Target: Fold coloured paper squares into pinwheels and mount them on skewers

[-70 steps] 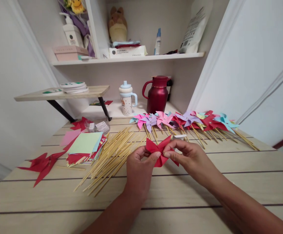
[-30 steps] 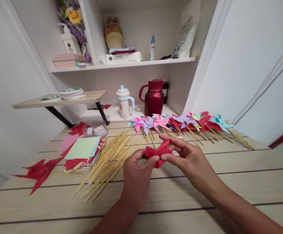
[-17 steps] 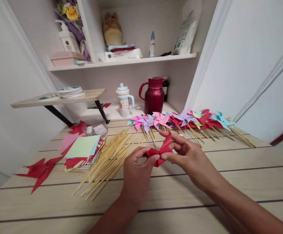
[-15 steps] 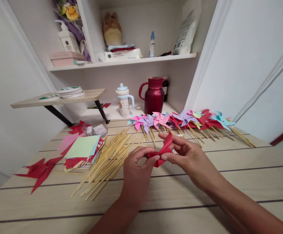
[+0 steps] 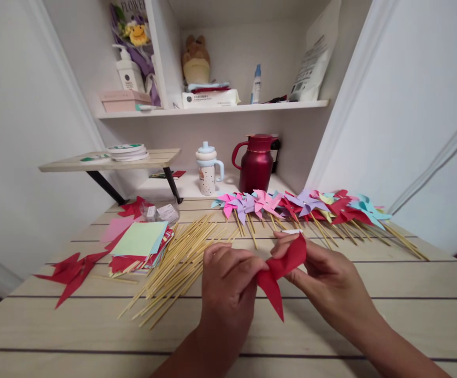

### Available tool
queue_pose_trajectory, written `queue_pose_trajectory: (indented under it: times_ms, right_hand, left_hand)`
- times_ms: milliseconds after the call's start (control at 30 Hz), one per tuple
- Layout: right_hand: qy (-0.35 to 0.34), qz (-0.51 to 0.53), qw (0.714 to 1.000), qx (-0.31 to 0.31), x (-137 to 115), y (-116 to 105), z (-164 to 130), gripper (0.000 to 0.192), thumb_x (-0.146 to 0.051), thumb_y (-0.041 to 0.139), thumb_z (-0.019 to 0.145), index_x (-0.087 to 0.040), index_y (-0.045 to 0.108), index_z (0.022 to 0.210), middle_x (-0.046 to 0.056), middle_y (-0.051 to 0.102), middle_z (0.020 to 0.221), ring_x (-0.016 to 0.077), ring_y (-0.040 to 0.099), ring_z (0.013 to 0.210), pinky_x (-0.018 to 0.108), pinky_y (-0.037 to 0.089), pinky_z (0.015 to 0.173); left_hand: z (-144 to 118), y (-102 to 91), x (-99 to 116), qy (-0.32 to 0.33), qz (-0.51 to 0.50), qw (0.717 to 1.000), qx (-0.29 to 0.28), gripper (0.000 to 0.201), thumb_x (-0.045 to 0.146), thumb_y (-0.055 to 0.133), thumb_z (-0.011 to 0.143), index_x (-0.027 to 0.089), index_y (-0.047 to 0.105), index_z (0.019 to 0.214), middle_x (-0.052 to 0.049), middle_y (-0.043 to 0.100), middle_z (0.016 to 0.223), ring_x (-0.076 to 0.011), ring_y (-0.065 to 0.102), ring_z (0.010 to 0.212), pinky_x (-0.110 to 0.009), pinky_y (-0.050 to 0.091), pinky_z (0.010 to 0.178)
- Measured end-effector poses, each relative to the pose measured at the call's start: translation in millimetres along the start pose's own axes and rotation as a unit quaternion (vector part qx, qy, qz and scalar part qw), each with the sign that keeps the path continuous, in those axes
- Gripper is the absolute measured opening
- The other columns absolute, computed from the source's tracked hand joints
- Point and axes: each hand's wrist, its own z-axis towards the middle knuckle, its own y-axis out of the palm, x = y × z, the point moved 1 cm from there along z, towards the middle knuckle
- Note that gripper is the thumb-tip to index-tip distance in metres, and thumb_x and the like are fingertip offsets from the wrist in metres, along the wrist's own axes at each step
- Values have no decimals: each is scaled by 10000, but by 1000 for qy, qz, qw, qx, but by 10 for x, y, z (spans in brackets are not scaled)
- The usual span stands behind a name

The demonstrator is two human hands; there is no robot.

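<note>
So I've got a bright red folded-paper piece (image 5: 277,270) pinched in my left hand (image 5: 230,283), while the fingers of my right hand (image 5: 330,278) curl around its other side. One pointed tip sticks up, another hangs down. Just left of my hands there's a messy fan of thin tan wooden sticks (image 5: 179,268), right beside a stack of square coloured paper sheets (image 5: 139,239), pale green on top. Behind my hands, a row of multicoloured paper pinwheels (image 5: 305,202) lies across the pale wooden plank table (image 5: 417,283), near a shiny dark-red flask (image 5: 255,168).
</note>
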Motion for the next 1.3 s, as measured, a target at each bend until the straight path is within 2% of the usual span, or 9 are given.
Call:
queue_pose_trajectory:
  times_ms: [167, 333, 600, 733, 833, 900, 1033, 1300]
  right_hand:
    - [-51, -13, 998, 20, -51, 26, 1, 46, -243, 688, 846, -285, 686, 828, 1, 707, 819, 215, 678, 889, 419, 492, 989]
    - [-95, -20, 995, 35, -93, 48, -32, 99, -195, 662, 861, -294, 663, 869, 1, 685, 817, 210, 662, 845, 437, 503, 974]
    - [-110, -19, 993, 38, -91, 61, -94, 191, -109, 621, 857, -291, 634, 913, -7, 669, 831, 198, 638, 878, 432, 475, 993]
    - [-113, 39, 991, 57, -102, 84, -91, 201, -114, 657, 833, -296, 604, 899, -13, 680, 820, 202, 647, 852, 454, 477, 1000]
    - [-117, 58, 988, 84, -77, 93, -86, 311, -96, 684, 813, -311, 599, 1021, -8, 695, 856, 214, 654, 893, 476, 465, 1019]
    - [-136, 43, 987, 76, -53, 85, -79, 356, -88, 696, 806, -311, 620, 1073, 5, 697, 891, 225, 648, 931, 494, 441, 1046]
    - [-167, 33, 985, 32, -29, 37, -51, 302, -95, 692, 817, -307, 673, 1031, 17, 693, 910, 237, 640, 946, 483, 465, 1013]
    - [-173, 27, 985, 3, -84, -27, -24, 223, -158, 694, 836, -323, 699, 986, 10, 717, 832, 256, 663, 877, 515, 459, 979]
  left_hand:
    - [17, -17, 51, 5, -3, 1000, 21, 151, 85, 615, 861, 226, 672, 856, 8, 710, 787, -150, 603, 728, -354, 455, 796]
    - [19, -45, 95, 25, 2, 999, 34, 150, 111, 576, 899, 224, 672, 878, 9, 717, 795, -142, 631, 723, -357, 470, 834]
    - [16, -65, 126, 36, -1, 999, 38, 175, 51, 588, 870, 207, 666, 875, 13, 723, 808, -126, 652, 743, -337, 457, 878]
    - [35, -89, 148, 43, 12, 998, 39, 175, 69, 579, 879, 223, 663, 874, 23, 723, 783, -128, 654, 724, -336, 464, 870]
    - [45, -110, 159, 47, 25, 998, 38, 195, 67, 567, 881, 239, 660, 868, 34, 731, 779, -128, 652, 705, -343, 454, 885]
    - [45, -117, 161, 50, 28, 998, 40, 201, 65, 560, 882, 242, 655, 865, 38, 731, 778, -126, 643, 690, -344, 443, 892]
    - [30, -116, 159, 55, 29, 997, 36, 226, 52, 534, 889, 245, 650, 869, 43, 727, 768, -118, 628, 685, -343, 417, 914]
    - [37, -139, 166, 77, 17, 997, 26, 248, 18, 523, 873, 225, 657, 899, 32, 736, 813, -112, 640, 723, -339, 388, 946]
